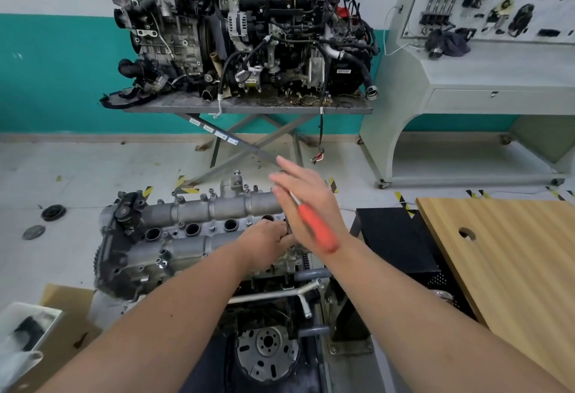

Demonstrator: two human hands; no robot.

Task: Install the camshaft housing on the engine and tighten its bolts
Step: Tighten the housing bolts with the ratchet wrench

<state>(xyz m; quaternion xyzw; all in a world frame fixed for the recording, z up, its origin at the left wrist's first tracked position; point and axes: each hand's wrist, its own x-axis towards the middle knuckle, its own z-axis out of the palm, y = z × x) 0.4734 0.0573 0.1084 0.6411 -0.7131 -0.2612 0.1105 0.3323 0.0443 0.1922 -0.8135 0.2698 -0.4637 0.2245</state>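
your two bare forearms fill the bottom of the view, reaching forward over a round grey metal flywheel (267,352) on the near end of the engine. at lower left a shallow clear plastic tray (18,330) sits on a flat piece of brown cardboard (59,299); something black lies in the tray, too blurred to name.

your left hand (264,245) is curled down on the right end of the grey cast aluminium camshaft housing (186,227), fingers bent round the lower end of a tool there; the tip itself is hidden under your hand. your right hand (306,203) is held flat with fingers straight, its palm laid against the blurred orange handle (317,229) of a screwdriver-type driver, whose white shank (294,198) rises past your palm. it grips nothing.

the housing sits on top of the engine in front of you, its row of round dark spark plug wells (193,229) facing up, with small bolts (211,190) standing along its far edge. a pale wooden tabletop (513,252) lies to your right.
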